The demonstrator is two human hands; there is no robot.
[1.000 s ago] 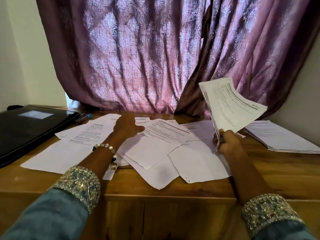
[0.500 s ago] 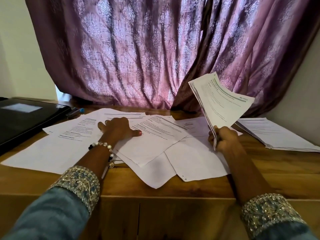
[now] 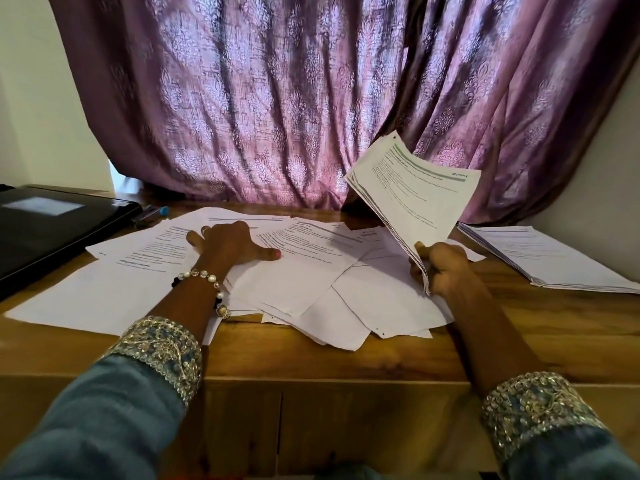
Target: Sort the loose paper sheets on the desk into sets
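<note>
— Where are your fingers sitting right now?

— Your left hand [image 3: 227, 242] is lying flat, fingers spread and straight, pressing on the loose sheets [image 3: 304, 271] scattered over the middle of the surface [image 3: 311, 362]. Your right hand [image 3: 445, 268] is curling its fingers round the lower corner of a held bundle [image 3: 415, 199], lifting it upright above the mess.

— How far along are you?

— Partly, I'd judge. One finished stack [image 3: 547, 261] is resting squared near the right edge, and the bundle you're holding looks like a second set in the making. Many overlapping sheets are waiting unsorted, from the centre out toward the left edge.

— What are you handling?

— Thin white printed paper, limp and fanning at the corners, lying skewed on smooth, grained wood. A black laptop [image 3: 52, 226] is occupying the far left corner.
</note>
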